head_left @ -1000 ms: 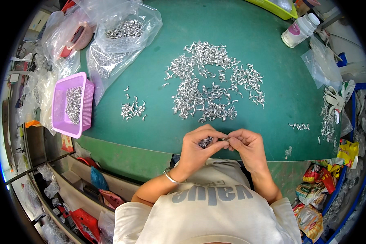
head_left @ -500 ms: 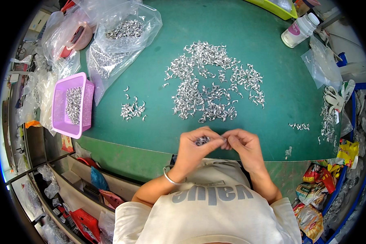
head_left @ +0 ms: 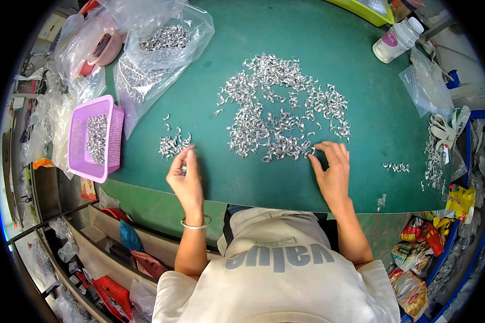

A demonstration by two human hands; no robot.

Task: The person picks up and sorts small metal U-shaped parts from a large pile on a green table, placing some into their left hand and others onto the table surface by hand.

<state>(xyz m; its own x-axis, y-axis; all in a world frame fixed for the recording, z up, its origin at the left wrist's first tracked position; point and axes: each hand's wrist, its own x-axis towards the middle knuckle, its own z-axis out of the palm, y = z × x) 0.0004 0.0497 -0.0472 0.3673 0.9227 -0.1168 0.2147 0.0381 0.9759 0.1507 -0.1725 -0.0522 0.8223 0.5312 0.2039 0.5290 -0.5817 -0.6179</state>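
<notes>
Small, shiny, curved metal pieces lie in a large loose pile (head_left: 258, 121) in the middle of the green table. A smaller heap (head_left: 172, 145) of the same pieces lies to its left. My left hand (head_left: 186, 176) is at the near edge of this heap, curled around several metal pieces that show in its palm; its thumb and forefinger come together beside the heap. At the large pile's near right corner, my right hand (head_left: 333, 171) pinches one curved metal piece between thumb and forefinger, its other fingers bent. Part of what the left hand holds is hidden.
A purple basket (head_left: 115, 145) with metal pieces stands at the left edge. Behind it lies a clear plastic bag (head_left: 191, 51) of pieces. A short row of pieces (head_left: 396, 167) and another heap (head_left: 434, 156) are at right. A white bottle (head_left: 397, 40) stands far right.
My hands were together at the table's near edge and have moved apart. The left has gone left to the small heap, the right forward to the large pile.
</notes>
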